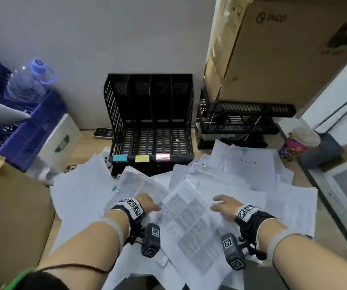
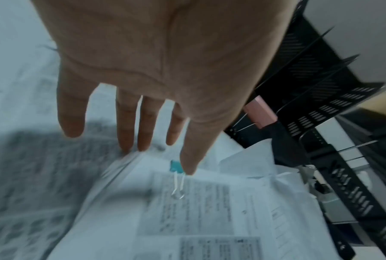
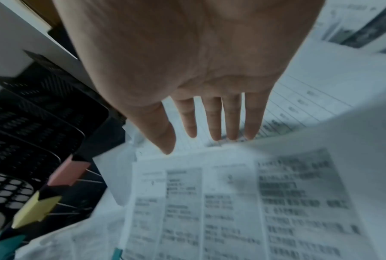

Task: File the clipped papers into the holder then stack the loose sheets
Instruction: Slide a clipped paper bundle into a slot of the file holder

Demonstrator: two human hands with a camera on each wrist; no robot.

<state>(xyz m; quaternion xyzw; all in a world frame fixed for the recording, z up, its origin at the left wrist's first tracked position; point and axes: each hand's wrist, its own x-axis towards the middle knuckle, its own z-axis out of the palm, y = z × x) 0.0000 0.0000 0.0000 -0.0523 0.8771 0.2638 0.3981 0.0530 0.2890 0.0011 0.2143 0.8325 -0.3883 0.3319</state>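
Observation:
A black mesh file holder (image 1: 151, 122) stands against the wall, with teal, yellow and pink clips on its front lip. Loose sheets (image 1: 252, 174) lie scattered in front of it. On top lies a printed bundle (image 1: 189, 222) held by a teal binder clip (image 1: 160, 205) (image 2: 175, 167). My left hand (image 1: 150, 203) (image 2: 158, 158) is open, its fingertips on the bundle's left edge and its thumb beside the clip. With straight fingers, my right hand (image 1: 223, 206) (image 3: 201, 144) touches the bundle's far right edge. A second teal clip (image 1: 115, 188) shows on another bundle at the left.
A large cardboard box (image 1: 283, 49) sits on black trays (image 1: 241, 118) at the right. On the left are a blue crate (image 1: 28, 132) with a water bottle (image 1: 28, 80) and a brown cardboard piece (image 1: 11, 206). A lidded cup (image 1: 298, 143) and a phone (image 1: 103, 133) flank the holder.

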